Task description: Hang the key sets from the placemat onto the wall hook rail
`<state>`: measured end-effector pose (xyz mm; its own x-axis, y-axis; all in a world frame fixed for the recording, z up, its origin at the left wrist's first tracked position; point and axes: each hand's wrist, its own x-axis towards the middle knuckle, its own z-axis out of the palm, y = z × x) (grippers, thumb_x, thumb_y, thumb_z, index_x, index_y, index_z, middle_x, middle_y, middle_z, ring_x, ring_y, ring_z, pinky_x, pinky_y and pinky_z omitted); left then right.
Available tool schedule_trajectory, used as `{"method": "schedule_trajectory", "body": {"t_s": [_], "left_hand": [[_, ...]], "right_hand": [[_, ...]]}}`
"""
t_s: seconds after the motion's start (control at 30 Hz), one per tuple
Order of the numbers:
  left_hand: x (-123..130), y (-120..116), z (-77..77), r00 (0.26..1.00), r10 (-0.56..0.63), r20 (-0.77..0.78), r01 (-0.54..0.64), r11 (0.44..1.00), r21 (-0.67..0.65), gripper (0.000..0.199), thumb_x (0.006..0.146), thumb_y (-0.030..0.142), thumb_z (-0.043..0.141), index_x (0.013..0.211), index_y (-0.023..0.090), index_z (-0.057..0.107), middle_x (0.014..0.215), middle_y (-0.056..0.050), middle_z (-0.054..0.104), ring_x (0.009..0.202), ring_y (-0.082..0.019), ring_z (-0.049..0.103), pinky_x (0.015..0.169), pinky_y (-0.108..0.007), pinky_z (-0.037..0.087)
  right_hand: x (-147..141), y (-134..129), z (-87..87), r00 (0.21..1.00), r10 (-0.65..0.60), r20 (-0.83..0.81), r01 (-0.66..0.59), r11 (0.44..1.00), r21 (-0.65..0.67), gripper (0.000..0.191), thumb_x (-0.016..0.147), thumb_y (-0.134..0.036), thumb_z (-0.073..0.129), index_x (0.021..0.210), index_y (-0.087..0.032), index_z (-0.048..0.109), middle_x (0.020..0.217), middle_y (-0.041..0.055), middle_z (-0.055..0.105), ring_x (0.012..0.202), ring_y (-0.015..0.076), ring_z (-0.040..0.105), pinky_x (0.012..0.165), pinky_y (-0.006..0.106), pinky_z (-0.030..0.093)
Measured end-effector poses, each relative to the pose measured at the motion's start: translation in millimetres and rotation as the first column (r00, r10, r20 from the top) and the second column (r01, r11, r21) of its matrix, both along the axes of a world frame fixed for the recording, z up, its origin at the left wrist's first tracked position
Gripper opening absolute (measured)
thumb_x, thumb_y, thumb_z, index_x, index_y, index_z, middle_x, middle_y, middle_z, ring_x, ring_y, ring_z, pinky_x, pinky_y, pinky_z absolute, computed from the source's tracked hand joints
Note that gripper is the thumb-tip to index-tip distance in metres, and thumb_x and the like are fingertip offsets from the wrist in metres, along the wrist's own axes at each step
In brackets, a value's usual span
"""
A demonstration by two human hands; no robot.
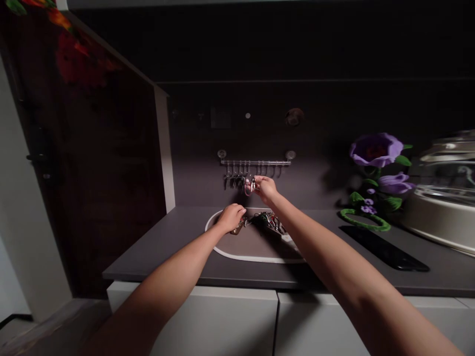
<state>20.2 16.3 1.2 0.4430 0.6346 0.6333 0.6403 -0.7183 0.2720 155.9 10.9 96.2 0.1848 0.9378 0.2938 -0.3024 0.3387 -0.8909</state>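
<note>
So a small bunch of keys [248, 186] is pinched in the fingertips of the right hand [265, 188], held up right at the clear hook rail [256, 162] on the far wall. More hanging keys [233, 180] are hung on the rail's left hooks. The left hand [232, 216] is curled narrow over a brown item [236, 229] at the left of a white-rimmed oval tray [252, 249]; whether it's actually gripped can't be told. A messy metal pile, keys by the look of it [267, 221], is piled toward the tray's far right. What's kept in the clear-domed white container [441, 217] at far right can't be made out, and any lettering is too dim to be read. The dark gray countertop [156, 247] is set over white cabinets [222, 316], with purple fabric flowers [376, 151] and a black phone-like slab [386, 248] placed on the right.
</note>
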Motion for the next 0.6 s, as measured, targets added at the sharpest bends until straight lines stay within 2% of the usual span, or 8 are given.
{"method": "schedule_trajectory", "body": {"t_s": [0.27, 0.6], "left_hand": [[-0.8, -2.8, 1.8, 0.999, 0.026, -0.047, -0.026, 1.0, 0.002, 0.03, 0.085, 0.027, 0.037, 0.071, 0.016, 0.062, 0.077, -0.005, 0.061, 0.075, -0.015, 0.053, 0.068, -0.025, 0.036], [-0.8, -0.4, 1.3, 0.997, 0.041, -0.07, -0.042, 0.999, -0.005, 0.03, 0.085, 0.027, 0.037, 0.074, 0.016, 0.063, 0.08, -0.006, 0.062, 0.077, -0.015, 0.054, 0.069, -0.025, 0.037]], "right_hand": [[-8.5, 26.9, 20.9, 0.986, -0.071, -0.151, 0.061, 0.996, -0.069, 0.011, 0.08, -0.003, 0.042, 0.077, -0.012, 0.047, 0.051, -0.0009, 0.052, 0.047, 0.0091, 0.057, 0.047, 0.021, 0.052], [-12.9, 32.2, 28.8, 0.98, -0.111, -0.168, 0.084, 0.983, -0.163, 0.013, 0.082, -0.003, 0.04, 0.084, -0.011, 0.05, 0.048, -0.0005, 0.053, 0.045, 0.0088, 0.056, 0.043, 0.018, 0.051]]}}
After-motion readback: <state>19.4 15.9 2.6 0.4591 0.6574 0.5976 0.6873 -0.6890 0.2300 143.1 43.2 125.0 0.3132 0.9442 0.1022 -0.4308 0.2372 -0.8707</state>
